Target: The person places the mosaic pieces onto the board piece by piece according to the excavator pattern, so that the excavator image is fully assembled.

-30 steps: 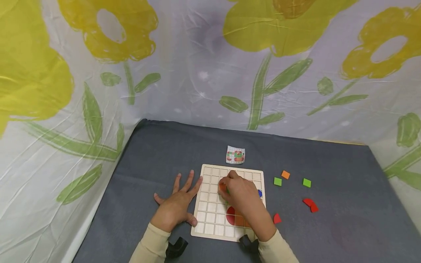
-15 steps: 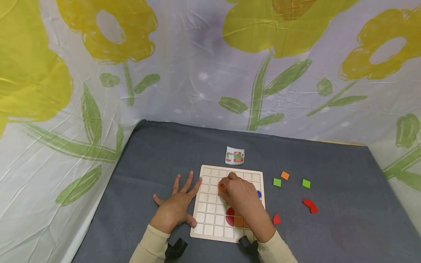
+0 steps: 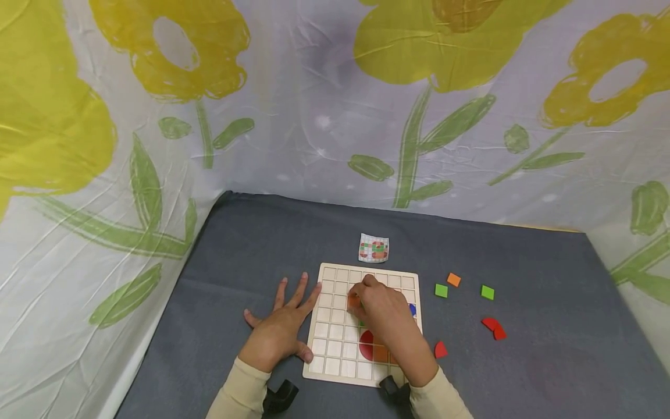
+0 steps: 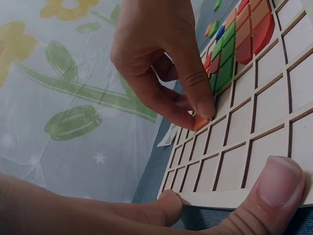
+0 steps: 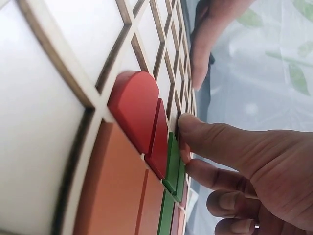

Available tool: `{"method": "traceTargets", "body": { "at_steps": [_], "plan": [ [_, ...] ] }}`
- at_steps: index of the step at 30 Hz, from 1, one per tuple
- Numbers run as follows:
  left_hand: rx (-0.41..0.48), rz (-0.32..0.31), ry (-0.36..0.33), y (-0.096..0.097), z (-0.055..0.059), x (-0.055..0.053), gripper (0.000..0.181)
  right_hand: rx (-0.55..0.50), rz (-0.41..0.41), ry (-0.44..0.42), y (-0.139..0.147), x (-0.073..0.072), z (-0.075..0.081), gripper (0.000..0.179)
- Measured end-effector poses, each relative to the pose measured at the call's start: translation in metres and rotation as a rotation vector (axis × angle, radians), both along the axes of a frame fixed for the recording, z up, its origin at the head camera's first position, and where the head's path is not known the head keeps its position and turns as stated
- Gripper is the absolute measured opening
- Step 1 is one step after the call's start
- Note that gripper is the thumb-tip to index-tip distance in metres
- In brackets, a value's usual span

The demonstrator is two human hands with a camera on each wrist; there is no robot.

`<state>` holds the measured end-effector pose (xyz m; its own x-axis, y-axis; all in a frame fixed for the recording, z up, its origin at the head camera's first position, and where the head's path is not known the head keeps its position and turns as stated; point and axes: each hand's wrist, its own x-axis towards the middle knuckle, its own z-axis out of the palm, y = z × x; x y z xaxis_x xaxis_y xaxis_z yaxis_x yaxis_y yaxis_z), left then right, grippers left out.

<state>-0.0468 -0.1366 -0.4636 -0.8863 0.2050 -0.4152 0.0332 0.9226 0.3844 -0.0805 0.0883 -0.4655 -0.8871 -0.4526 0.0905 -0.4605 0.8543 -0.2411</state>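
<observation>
My right hand point(image 3: 384, 308) is over the upper middle of a wooden grid board point(image 3: 321, 331). Its thumb and index finger pinch a small orange tile point(image 4: 201, 122) down at one of the cells. Close by on the board lie green tiles point(image 4: 226, 72), red rounded pieces point(image 5: 136, 100), orange square tiles point(image 5: 110, 181) and a blue piece point(image 3: 413, 309), some of them covered by the right hand in the head view. Spread wide, my left hand point(image 3: 277, 337) has its thumb and a fingertip at the board's left edge.
A small printed pattern card point(image 3: 374, 248) lies beyond the board. To the right are loose green tiles point(image 3: 441, 290), an orange tile point(image 3: 453, 280) and red pieces point(image 3: 441, 350) on the dark grey cloth point(image 3: 549, 326). A flowered curtain point(image 3: 293, 116) hangs behind the table.
</observation>
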Motion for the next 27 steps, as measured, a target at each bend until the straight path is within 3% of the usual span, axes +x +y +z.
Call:
{"method": "traceTargets", "body": {
  "at_steps": [3, 7, 10, 16, 22, 27],
  "plan": [
    [-0.003, 0.004, 0.005, -0.005, -0.023, -0.004, 0.146, 0.002, 0.005, 0.007, 0.000, 0.000, -0.001, 0.028],
    [-0.002, 0.003, 0.024, -0.009, -0.042, -0.007, 0.152, -0.015, -0.013, -0.016, 0.003, 0.001, 0.001, 0.029],
    [0.009, 0.008, 0.016, -0.008, -0.040, -0.008, 0.151, -0.037, -0.046, -0.031, 0.008, 0.000, 0.004, 0.028],
    [0.008, 0.015, 0.043, -0.008, -0.048, -0.008, 0.154, -0.056, -0.120, -0.023, 0.026, -0.005, 0.008, 0.025],
    [0.004, 0.012, 0.058, -0.010, -0.054, -0.008, 0.155, -0.108, -0.226, -0.078, 0.055, -0.011, 0.011, 0.029],
    [0.003, 0.008, 0.069, -0.010, -0.056, -0.009, 0.155, -0.116, -0.291, -0.062, 0.082, -0.014, 0.014, 0.028]
  ]
}}
